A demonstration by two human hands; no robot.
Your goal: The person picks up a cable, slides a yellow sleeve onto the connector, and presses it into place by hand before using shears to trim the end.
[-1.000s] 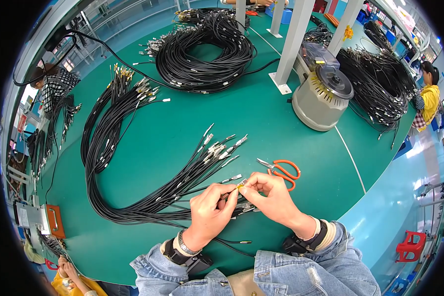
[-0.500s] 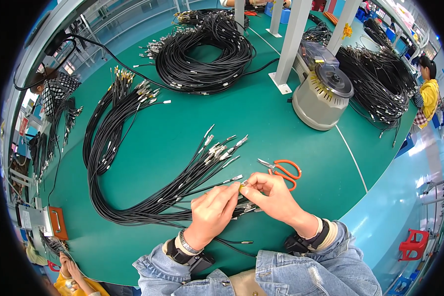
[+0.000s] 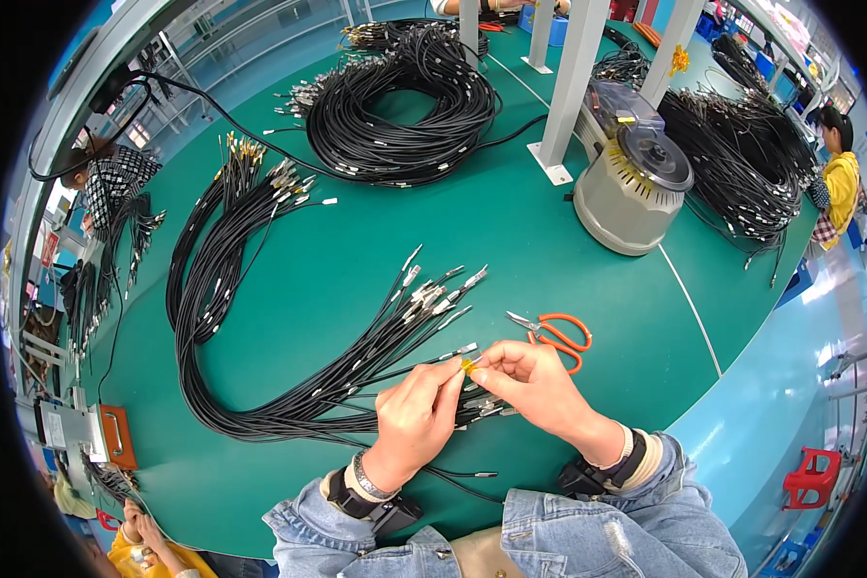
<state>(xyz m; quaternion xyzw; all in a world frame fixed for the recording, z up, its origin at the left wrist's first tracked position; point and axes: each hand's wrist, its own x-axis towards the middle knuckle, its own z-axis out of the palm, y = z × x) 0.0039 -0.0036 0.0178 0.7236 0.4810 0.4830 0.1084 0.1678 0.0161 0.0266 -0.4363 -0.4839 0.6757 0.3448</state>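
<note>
Over the near edge of a bundle of black cables (image 3: 250,419), my two hands meet fingertip to fingertip. My left hand (image 3: 416,409) is closed in a pinch on a cable end, mostly hidden by the fingers. My right hand (image 3: 539,390) pinches at a small piece of yellow tape (image 3: 468,366) between the fingertips. The tape sits at the cable end; whether it goes fully round cannot be made out. Silver connectors (image 3: 433,301) fan out from the bundle just beyond my hands. Red-handled scissors (image 3: 561,339) lie open beyond my right hand.
A round grey tape dispenser (image 3: 631,188) stands by a metal post (image 3: 573,91) on the green table (image 3: 588,289). Coiled black cables (image 3: 395,144) lie at the back, with another heap (image 3: 742,173) at the right. Other people work around the table.
More of the yellow tape shows between my fingertips now. My hands stay in nearly the same place, and the view has shifted slightly.
</note>
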